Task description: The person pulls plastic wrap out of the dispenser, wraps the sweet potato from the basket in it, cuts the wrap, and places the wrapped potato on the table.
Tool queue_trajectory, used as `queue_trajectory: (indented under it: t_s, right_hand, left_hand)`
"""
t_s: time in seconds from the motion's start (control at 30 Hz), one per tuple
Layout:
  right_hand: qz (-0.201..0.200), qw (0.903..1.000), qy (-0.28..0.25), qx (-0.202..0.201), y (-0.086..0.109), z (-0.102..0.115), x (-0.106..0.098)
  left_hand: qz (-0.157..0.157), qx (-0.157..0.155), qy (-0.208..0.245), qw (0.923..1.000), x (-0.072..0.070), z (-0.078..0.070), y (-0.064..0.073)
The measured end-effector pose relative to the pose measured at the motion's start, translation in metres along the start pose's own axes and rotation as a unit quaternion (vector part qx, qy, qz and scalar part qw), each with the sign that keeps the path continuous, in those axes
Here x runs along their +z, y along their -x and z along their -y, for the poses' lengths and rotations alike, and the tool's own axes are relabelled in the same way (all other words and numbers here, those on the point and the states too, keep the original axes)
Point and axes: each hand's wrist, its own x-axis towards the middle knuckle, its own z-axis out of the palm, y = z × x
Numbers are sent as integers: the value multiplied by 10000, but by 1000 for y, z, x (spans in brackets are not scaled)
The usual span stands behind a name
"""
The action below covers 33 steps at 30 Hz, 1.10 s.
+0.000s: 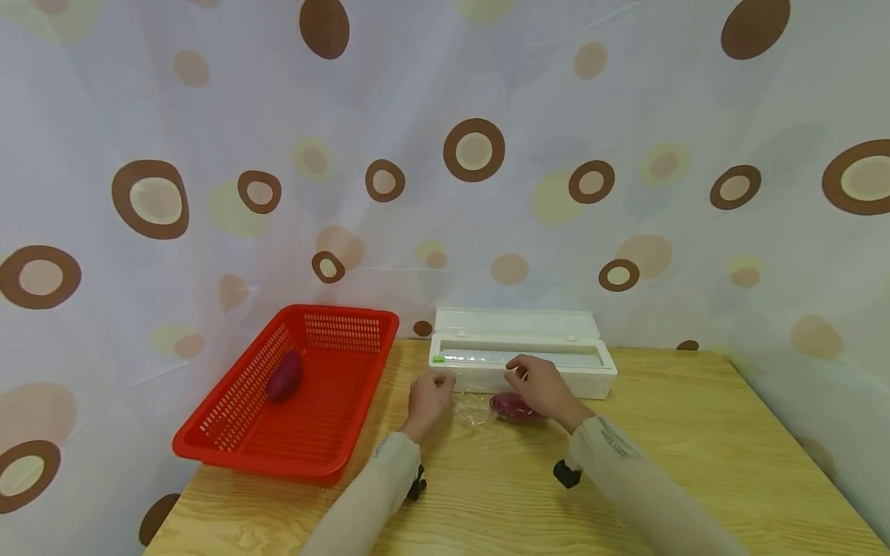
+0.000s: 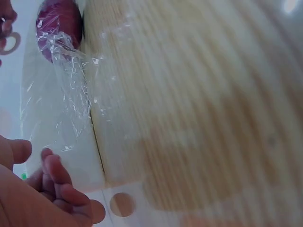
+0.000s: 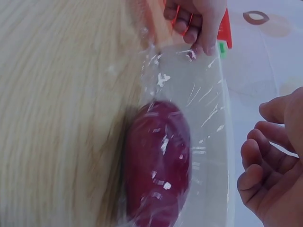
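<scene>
A purple sweet potato (image 1: 513, 406) lies on the table in front of the white cling film dispenser (image 1: 462, 379), with crinkled clear cling film (image 2: 71, 90) over it and trailing off to its left. My left hand (image 1: 429, 398) is at the dispenser's front left corner, beside the film; a gap shows between thumb and index finger in the left wrist view. Over the sweet potato and the dispenser's front edge is my right hand (image 1: 544, 384), its fingers loosely bent and thumb a little apart from them. Shiny film covers the sweet potato (image 3: 158, 161) in the right wrist view.
A red plastic basket (image 1: 378, 371) stands on the left of the wooden table (image 1: 681, 432) with another purple sweet potato (image 1: 285, 377) inside. The dispenser's lid (image 1: 514, 321) is raised; a green slider (image 1: 439, 359) sits at its left end. A patterned curtain (image 1: 417, 93) hangs behind.
</scene>
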Motion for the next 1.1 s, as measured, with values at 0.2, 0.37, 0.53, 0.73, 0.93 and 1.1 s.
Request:
queue_trajectory:
  t_s: [0.2, 0.37, 0.53, 0.73, 0.93, 1.1]
  right_hand:
    - [97, 9999, 24, -137, -16, 16, 8]
    - [184, 9994, -136, -273, -30, 24, 17]
    - [402, 9979, -372, -343, -44, 31, 25]
    - [648, 9946, -760, -291, -58, 35, 36]
    - [671, 9931, -917, -297, -67, 38, 45]
    - [791, 9925, -898, -256, -73, 37, 52]
  left_hand:
    - [17, -99, 493, 9987, 0, 0, -3]
    - [-20, -179, 425, 9989, 0, 4, -8]
    - [-79, -283, 500, 9983, 1, 8, -12]
    - [-151, -415, 394, 9983, 3, 13, -16]
    - [-243, -522, 145, 9982, 2, 10, -17]
    - [-305, -653, 16, 9974, -2, 6, -16]
